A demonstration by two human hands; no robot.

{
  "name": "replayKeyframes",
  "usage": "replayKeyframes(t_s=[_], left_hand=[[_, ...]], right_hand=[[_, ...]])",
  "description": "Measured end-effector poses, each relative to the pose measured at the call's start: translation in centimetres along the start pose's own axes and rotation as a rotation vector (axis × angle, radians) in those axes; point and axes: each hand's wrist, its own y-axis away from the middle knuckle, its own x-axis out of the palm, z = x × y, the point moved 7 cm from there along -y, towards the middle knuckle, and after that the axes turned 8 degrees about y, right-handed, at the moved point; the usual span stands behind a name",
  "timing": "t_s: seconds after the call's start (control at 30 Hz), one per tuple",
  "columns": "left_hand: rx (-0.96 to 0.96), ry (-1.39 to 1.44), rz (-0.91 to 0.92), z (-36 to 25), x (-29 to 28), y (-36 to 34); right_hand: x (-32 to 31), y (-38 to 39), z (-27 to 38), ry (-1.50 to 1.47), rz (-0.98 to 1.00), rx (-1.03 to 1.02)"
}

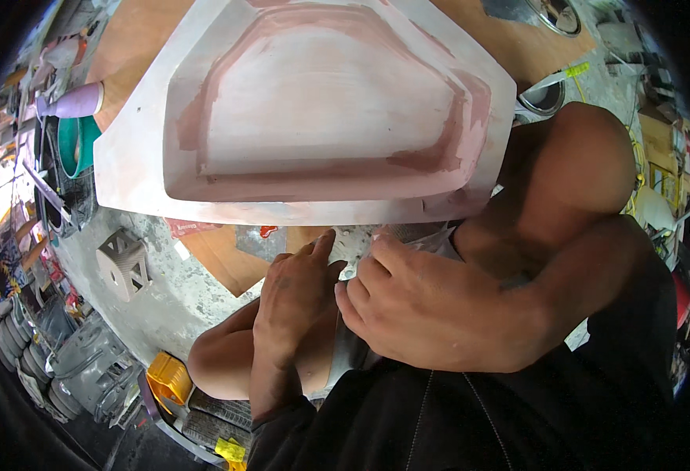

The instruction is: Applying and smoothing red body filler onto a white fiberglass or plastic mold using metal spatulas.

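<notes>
Steady the pink-patched white panel (329, 102), beside the right knee (596, 149), before pressing. Note the left hand (292, 292) by the panel's near edge, fingers loosely parted, seemingly empty; likewise the right hand (431, 308), fingers curled, grip impossible to tell.

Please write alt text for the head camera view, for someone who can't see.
A large white hollowed panel, patched with pink, dominates the top; below it are a person's left hand and right hand, with clutter around.
</notes>
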Motion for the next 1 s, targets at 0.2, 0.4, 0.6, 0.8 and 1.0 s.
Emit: replayKeyframes(t_s=[0.2, 0.4, 0.6, 0.8, 1.0], left_hand=[[-0.007, -0.078, 0.026, -0.7, 0.1, -0.7], [-0.032, -0.071, 0.007, -0.1, -0.2, -0.2], [-0.025, -0.053, -0.024, 0.3, -0.3, 0.3], [-0.008, -0.035, -0.011, 0.1, 0.0, -0.1], [-0.027, -0.03, -0.003, 0.2, -0.2, 0.1]], right_hand=[[-0.8, 0.5, 0.0, 0.019, 0.04, -0.02], [-0.4, 0.1, 0.1, 0.011, -0.016, -0.031], [-0.6, -0.5, 0.7, 0.033, 0.006, -0.045], [0.3, 0.3, 0.6, 0.004, 0.004, -0.037], [0.4, -0.2, 0.8, 0.027, 0.073, -0.07]])
